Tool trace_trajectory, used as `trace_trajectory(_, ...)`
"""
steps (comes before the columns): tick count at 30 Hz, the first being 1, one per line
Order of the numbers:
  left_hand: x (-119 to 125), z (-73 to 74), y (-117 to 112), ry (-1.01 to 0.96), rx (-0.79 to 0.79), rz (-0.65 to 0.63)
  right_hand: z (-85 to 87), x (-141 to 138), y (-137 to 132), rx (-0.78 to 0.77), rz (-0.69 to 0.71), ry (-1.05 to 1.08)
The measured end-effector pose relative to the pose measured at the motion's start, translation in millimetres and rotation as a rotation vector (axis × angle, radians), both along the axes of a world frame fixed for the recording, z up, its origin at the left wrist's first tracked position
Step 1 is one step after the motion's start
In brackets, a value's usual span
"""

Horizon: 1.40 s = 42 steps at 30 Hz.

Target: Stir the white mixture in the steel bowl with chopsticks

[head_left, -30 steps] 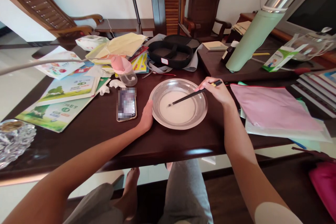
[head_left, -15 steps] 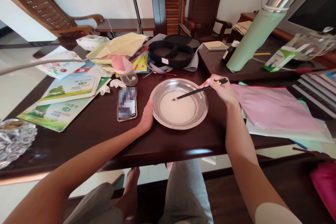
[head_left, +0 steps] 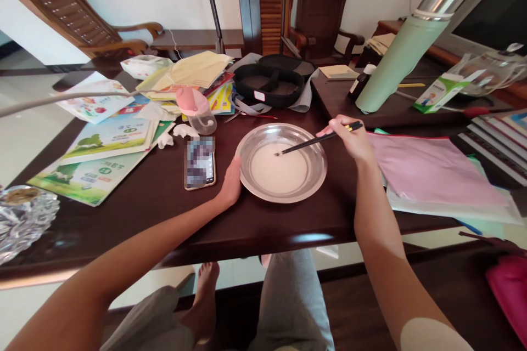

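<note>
A wide metal bowl (head_left: 280, 197) stands on the dark table, with a pale, whitish mixture (head_left: 280, 173) in it. My left hand (head_left: 231, 182) holds the bowl's left side, its fingers partly hidden against the rim. From the right, my right hand (head_left: 348, 134) grips a pair of black chopsticks (head_left: 307, 143) with gold bands near the upper end. Their tips reach into the bowl and touch the pale mixture, left of its middle. A phone (head_left: 200, 162) with a blurred screen lies just left of my left hand.
Behind the bowl are a black case (head_left: 267, 88) and a pink-capped bottle (head_left: 195, 107). Booklets (head_left: 102, 142) and a glass dish (head_left: 27, 219) are at left. A tall green thermos (head_left: 401, 63) stands back right, and a pink folder (head_left: 432, 170) lies at right.
My right hand and the chopsticks have shifted slightly right, the tips moving a little right and away from me over the mixture. My left hand stays at the bowl.
</note>
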<state>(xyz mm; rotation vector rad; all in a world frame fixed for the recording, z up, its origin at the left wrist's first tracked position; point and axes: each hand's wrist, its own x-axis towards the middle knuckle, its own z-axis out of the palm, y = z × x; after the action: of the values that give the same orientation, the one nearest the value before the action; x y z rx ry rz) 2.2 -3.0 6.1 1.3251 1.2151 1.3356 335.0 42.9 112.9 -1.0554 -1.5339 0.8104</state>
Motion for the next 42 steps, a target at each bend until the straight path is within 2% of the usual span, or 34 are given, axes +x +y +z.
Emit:
trace_trajectory(3,0,2.0,-1,0.018,-0.002,0.002,-3.7,8,1,-0.004,-0.001,0.034)
trace_trajectory(8,0,4.1,-2,0.038,-0.001,-0.008,-5.7,-3,0,-0.066,0.184,-0.019)
trace_trajectory(11,1,2.2,-2,0.012,-0.007,-0.024,-3.3,-4,0,-0.034,0.112,-0.025)
trace_trajectory(15,1,-0.8,-1,-0.003,-0.012,-0.04,-3.1,11,1,0.02,-0.008,0.069)
trace_trajectory(18,0,-1.4,-1,0.0,-0.012,-0.048,-4.4,11,-1,0.01,0.039,0.079)
trace_trajectory(22,0,-0.5,-2,0.008,-0.009,-0.046,-3.3,-7,-3,-0.038,0.14,-0.001)
trace_trajectory(25,1,-0.6,-2,0.011,-0.017,-0.046,-2.1,-8,-2,-0.029,0.08,-0.009)
trace_trajectory(29,0,-2.2,-2,-0.016,-0.033,-0.041,-3.3,10,-1,0.023,-0.008,0.057)
trace_trajectory(32,0,-2.7,-3,-0.016,-0.04,-0.036,-4.1,11,-4,-0.007,0.057,0.064)
trace_trajectory(36,-1,-2.9,-3,-0.002,-0.072,-0.025,-1.9,-7,-6,-0.054,0.177,-0.005)
trace_trajectory(39,-2,-3.2,-3,-0.007,-0.09,-0.03,0.6,-11,-5,-0.029,0.118,-0.02)
trace_trajectory(42,-2,-2.7,-3,0.0,-0.076,-0.028,1.0,3,-4,0.003,-0.016,0.012)
